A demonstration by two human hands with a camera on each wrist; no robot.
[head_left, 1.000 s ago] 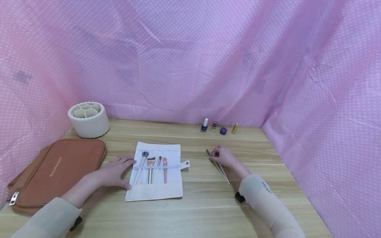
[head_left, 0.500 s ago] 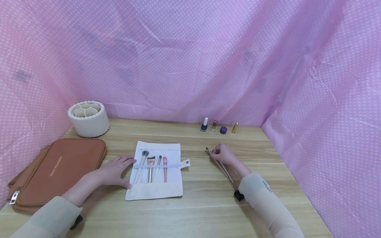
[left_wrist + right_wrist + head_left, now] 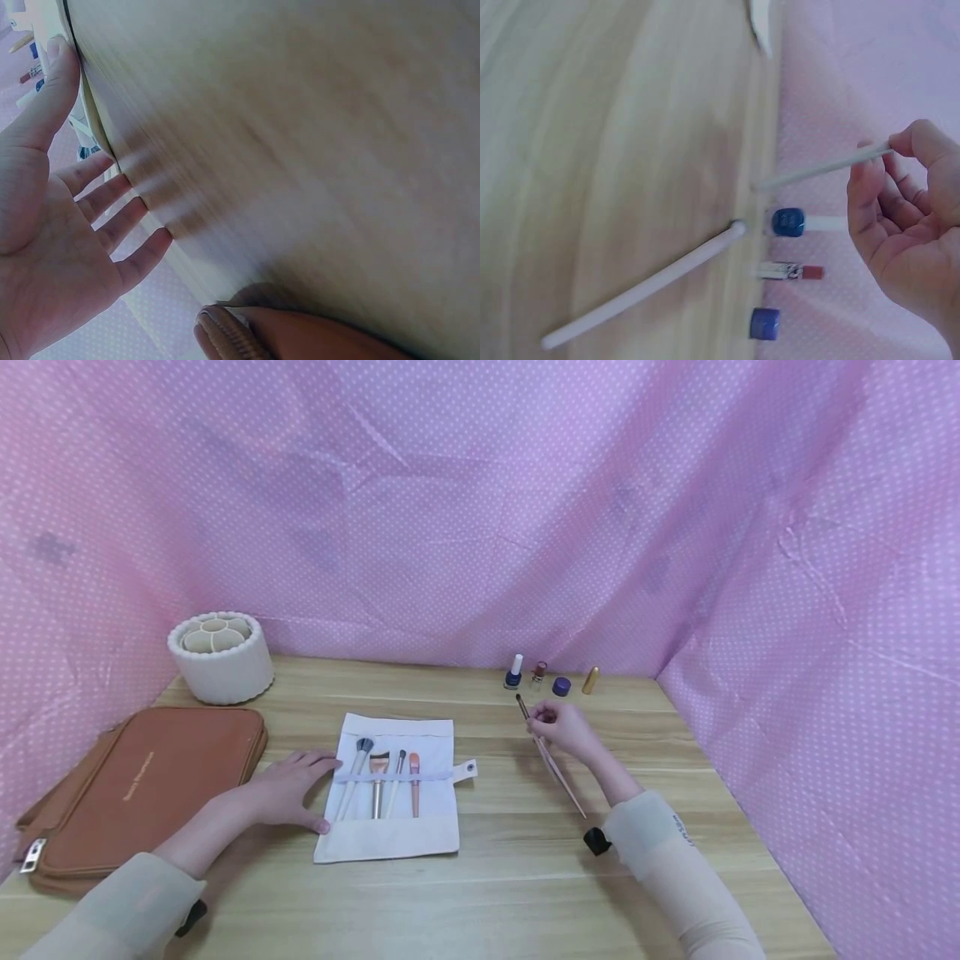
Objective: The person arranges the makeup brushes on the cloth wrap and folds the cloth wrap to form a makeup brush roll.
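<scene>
My right hand (image 3: 566, 731) pinches a slim makeup brush (image 3: 817, 169) between thumb and fingertips, its dark tip pointing away in the head view. Below it a second makeup brush (image 3: 649, 289) lies on the wooden table, plain in the right wrist view but nearly lined up with the held one in the head view. A white fabric brush roll (image 3: 390, 845) lies unfolded at centre left. Several brushes (image 3: 378, 789) sit side by side under its strap. With fingers spread and relaxed, my left hand (image 3: 288, 789) touches the roll's left edge, thumb at the lower corner.
A brown zip case (image 3: 150, 793) lies left of my left hand. Behind it stands a white scalloped organizer (image 3: 228, 672). Along the back edge are a nail polish bottle (image 3: 513, 677), a lipstick (image 3: 538, 677), a purple jar (image 3: 561, 686) and a gold tube (image 3: 591, 681).
My right hand has lifted the slim brush off the table, moving slightly away from me. The other brush stays lying. My left hand keeps its place at the roll.
</scene>
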